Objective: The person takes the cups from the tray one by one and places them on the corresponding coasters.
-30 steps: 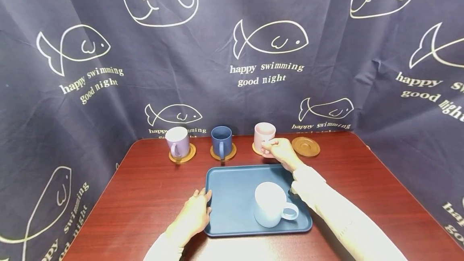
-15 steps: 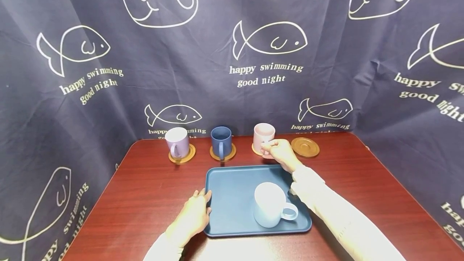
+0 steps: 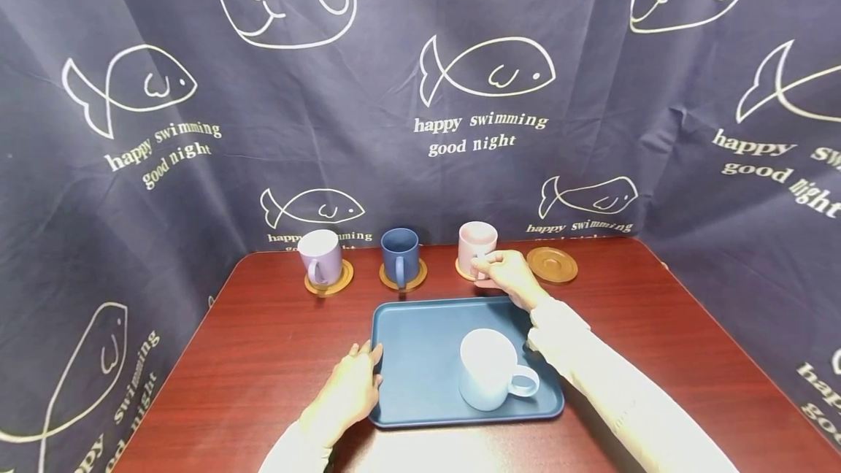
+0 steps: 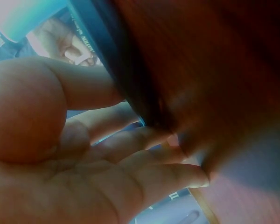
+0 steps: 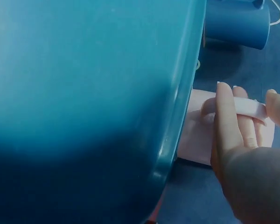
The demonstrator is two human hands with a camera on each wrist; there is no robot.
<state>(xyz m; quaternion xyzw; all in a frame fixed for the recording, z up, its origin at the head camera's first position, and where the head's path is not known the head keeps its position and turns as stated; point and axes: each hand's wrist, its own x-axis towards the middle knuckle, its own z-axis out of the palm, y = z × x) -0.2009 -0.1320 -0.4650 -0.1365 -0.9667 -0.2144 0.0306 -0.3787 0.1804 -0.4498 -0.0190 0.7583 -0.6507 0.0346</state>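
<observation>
At the back, my right hand (image 3: pixel 509 276) pinches the handle of a pink mug (image 3: pixel 476 241). The pink mug stands upright on a round wooden coaster (image 3: pixel 463 271), partly hidden by the hand. In the right wrist view, the thumb and fingers close about the pale handle (image 5: pixel 249 107). My left hand (image 3: pixel 348 385) rests against the left edge of a blue tray (image 3: pixel 420 356), its fingers mostly straight and touching the rim. The left wrist view shows the thumb and fingers (image 4: pixel 163 177) at the tray's dark side. A light blue mug (image 3: pixel 488 374) stands on the tray, handle to the right.
A lilac mug (image 3: pixel 322 258) and a dark blue mug (image 3: pixel 400 254) stand on coasters at the back left. A bare wooden coaster (image 3: pixel 552 265) lies right of the pink mug. Behind the reddish-brown table (image 3: pixel 263 371) hangs a dark curtain (image 3: pixel 368 137) with fish drawings.
</observation>
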